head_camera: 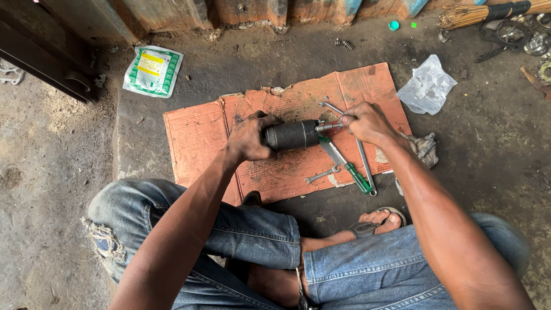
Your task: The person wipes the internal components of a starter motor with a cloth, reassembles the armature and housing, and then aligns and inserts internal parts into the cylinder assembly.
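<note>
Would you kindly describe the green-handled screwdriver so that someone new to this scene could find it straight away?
Start at the orange cardboard sheet on the ground. Near its lower right edge, below the dark cylinder that both hands grip, lies the screwdriver, slanting down to the right. Its bright green handle sets it apart from the bare metal wrenches beside it.

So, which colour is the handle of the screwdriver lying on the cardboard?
Green, seen in the head view: the screwdriver handle lies on the cardboard.
</note>
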